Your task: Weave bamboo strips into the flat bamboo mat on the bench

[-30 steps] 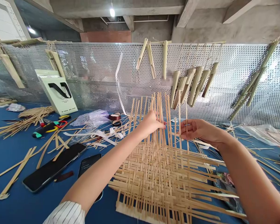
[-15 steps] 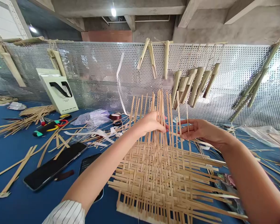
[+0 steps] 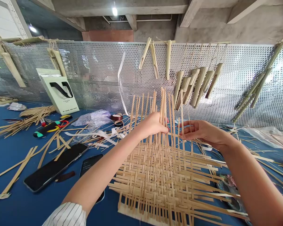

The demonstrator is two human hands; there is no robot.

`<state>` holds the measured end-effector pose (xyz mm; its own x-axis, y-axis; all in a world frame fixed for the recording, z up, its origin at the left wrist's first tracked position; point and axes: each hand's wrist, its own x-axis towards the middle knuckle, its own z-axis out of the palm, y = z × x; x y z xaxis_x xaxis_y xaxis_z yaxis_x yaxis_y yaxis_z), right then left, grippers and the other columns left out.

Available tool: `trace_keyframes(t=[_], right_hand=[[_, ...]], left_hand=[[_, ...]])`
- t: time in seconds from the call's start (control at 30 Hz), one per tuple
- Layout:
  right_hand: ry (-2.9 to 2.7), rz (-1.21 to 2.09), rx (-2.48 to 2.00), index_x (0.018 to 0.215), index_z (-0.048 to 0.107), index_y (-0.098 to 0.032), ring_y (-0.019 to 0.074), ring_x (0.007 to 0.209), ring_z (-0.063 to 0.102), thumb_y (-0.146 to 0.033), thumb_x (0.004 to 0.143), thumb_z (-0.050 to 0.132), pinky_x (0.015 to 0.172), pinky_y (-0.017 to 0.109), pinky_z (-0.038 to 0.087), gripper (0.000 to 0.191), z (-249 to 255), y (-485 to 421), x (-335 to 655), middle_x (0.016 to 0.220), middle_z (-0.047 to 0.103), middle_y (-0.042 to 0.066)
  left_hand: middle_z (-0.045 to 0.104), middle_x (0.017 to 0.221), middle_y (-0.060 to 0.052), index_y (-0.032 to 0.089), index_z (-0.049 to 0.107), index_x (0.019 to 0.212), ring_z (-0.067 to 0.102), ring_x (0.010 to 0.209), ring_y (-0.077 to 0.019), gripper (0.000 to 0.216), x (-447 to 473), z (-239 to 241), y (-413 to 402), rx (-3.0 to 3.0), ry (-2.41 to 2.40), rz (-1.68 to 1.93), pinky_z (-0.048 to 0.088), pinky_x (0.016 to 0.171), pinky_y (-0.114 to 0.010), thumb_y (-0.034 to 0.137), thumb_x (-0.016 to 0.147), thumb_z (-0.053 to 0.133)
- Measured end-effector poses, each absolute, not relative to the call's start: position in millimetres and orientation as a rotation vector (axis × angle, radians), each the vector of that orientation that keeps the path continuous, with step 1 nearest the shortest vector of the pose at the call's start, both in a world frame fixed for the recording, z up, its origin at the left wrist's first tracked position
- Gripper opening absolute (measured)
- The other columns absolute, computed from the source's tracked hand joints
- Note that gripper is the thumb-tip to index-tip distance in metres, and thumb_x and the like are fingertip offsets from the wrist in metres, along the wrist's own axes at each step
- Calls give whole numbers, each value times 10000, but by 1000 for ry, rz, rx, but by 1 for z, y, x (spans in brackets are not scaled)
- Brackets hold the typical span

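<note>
A flat woven mat of pale bamboo strips (image 3: pixel 165 185) lies on the blue table (image 3: pixel 25 204) in front of me. At its far edge several loose strip ends (image 3: pixel 161 106) are bent upward. My left hand (image 3: pixel 152 125) is closed round a bundle of those upright strips and holds them raised. Just to the right, my right hand (image 3: pixel 200 131) pinches one thin upright strip (image 3: pixel 182 116) between thumb and fingers. Both forearms reach over the mat.
Two dark phones (image 3: pixel 54 168) lie on the table left of the mat. Behind them are loose bamboo strips (image 3: pixel 25 121), scissors and cutters with coloured handles (image 3: pixel 49 127), white paper scraps, tape rolls (image 3: pixel 115 118) and a white box (image 3: pixel 58 92). Bamboo pieces hang on the perforated metal fence (image 3: pixel 198 81).
My right hand has shifted slightly left toward the left hand along the upright strips. The raised strips stand a little higher and closer together. The left hand has held its grip.
</note>
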<state>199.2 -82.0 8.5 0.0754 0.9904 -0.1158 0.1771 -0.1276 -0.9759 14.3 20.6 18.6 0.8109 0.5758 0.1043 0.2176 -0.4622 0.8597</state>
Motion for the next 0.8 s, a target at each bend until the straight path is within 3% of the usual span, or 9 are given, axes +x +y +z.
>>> trace_keyframes(t=[0.17,0.4,0.8], right_hand=[[-1258,1167,-1450,877,609,-188,181,721,641,-207,508,796,697,287,517,414,7,-81,202,735,667,29],[-1286,1184,-1449,878,608,-201,175,734,635,-214,530,792,692,274,507,394,6,-81,204,717,658,15],[-1307,1156,-1475,898,606,-200,175,729,637,-207,536,788,705,285,507,405,6,-81,204,707,660,12]], left_hand=[[611,757,-64,155,522,878,566,688,-188,334,13,18,23,2120,574,445,413,594,-298,188,556,606],[593,705,-66,151,521,718,548,654,-168,174,15,18,24,2063,614,366,388,551,-277,185,557,580],[572,661,-63,148,536,701,516,578,-153,169,14,14,27,2180,612,434,353,502,-277,232,570,604]])
